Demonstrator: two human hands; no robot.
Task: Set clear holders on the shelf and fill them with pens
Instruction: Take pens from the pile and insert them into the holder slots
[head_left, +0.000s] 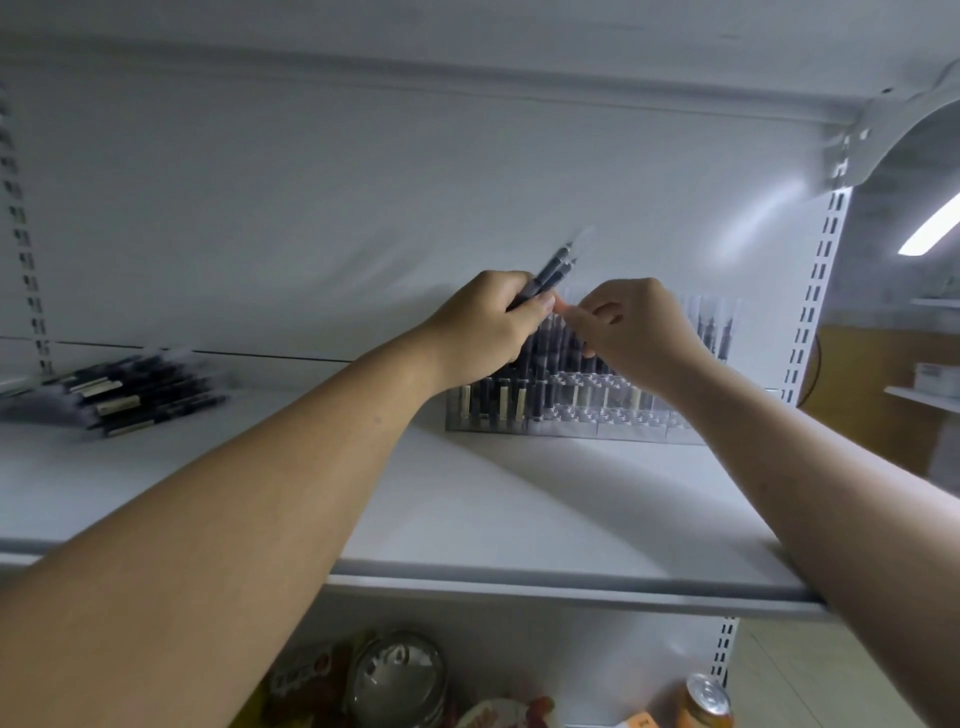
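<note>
Left hand grips dark pens above the clear holder; right hand curls beside it, grasp unclear.

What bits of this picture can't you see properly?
Head view:
- middle of the clear holder: hidden behind the left hand holding pens and right hand.
- what the right hand pinches, if anything: the hand itself covers it.
- loose pen pile: blurred, uncountable.
- can below the shelf: cut by bottom edge.

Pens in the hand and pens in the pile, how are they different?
The held pens are a few, gripped in the left hand; the pile of pens has many. The held pens tilt upward; the pile of pens lies flat on the shelf. Both look dark.
</note>
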